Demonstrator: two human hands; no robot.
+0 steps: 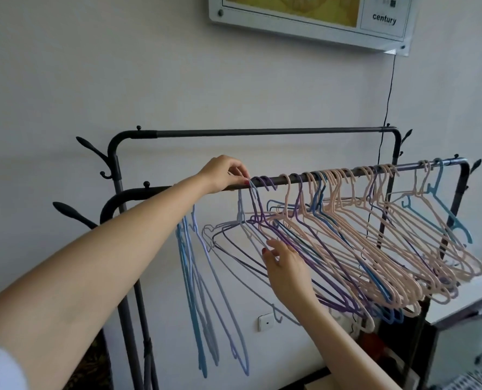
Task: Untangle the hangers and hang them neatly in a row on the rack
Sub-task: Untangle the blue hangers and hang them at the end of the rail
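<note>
A black rack (346,173) carries most of the hangers (374,235) on its front bar, pink, purple and blue, crowded and crossing, while a blue bunch (197,291) dangles steeply at the left end. The left hand (222,174) pinches a hook at the bar; the right hand (286,266), fingers loosely spread, touches purple wires below. Sorting seems midway; next, that hanger likely needs lifting free of its neighbours

A home room: a black garment rack (262,132) against a plain wall with a framed calendar (313,18).
</note>
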